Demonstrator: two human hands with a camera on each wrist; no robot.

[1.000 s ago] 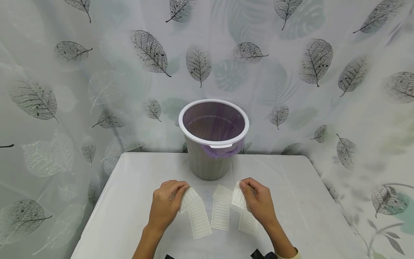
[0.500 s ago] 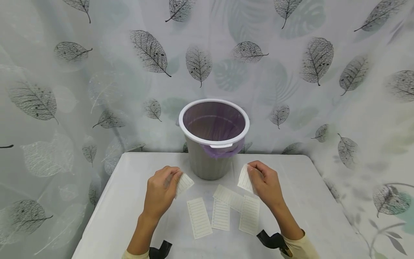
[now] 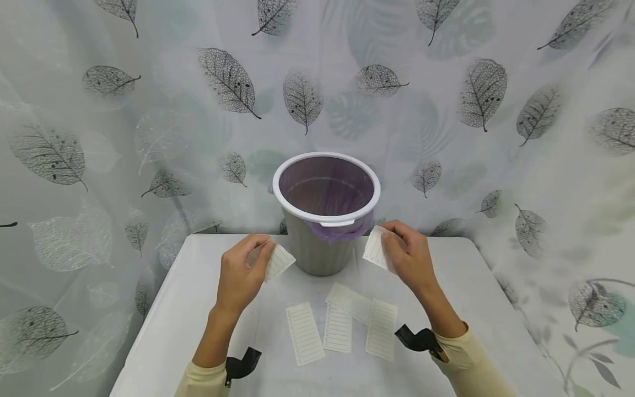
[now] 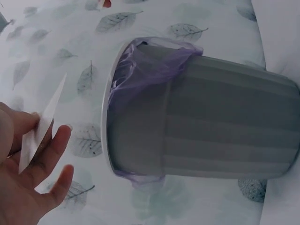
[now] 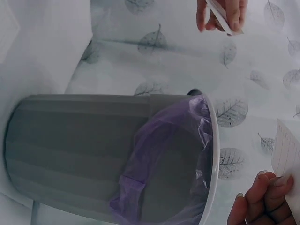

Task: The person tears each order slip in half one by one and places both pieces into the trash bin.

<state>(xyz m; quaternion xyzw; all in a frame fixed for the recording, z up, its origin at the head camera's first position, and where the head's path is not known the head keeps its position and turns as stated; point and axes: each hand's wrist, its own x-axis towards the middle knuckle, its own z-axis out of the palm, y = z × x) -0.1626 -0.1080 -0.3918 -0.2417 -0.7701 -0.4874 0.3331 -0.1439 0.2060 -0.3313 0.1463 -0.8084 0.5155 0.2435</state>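
Note:
My left hand (image 3: 243, 275) pinches a small lined paper slip (image 3: 279, 261) between thumb and fingers, above the table left of the bin. In the left wrist view that slip (image 4: 43, 129) is seen nearly edge-on. On the bin's other side my right hand (image 3: 409, 256) pinches another lined paper slip (image 3: 377, 248), also raised above the table. The grey trash bin (image 3: 319, 248) has a white rim and a purple bag lining it, its edge folded over the outside. Several lined paper slips (image 3: 305, 333) lie on the table in front of the bin, some overlapping.
The white-covered table (image 3: 436, 309) ends just behind the bin, against a leaf-printed curtain (image 3: 307, 99). Black straps (image 3: 243, 363) are on both wrists, over pale yellow sleeves (image 3: 203, 380).
Both hands have lifted a paper slip each away from those on the table. They have risen and moved apart toward either side of the bin, which stays in place.

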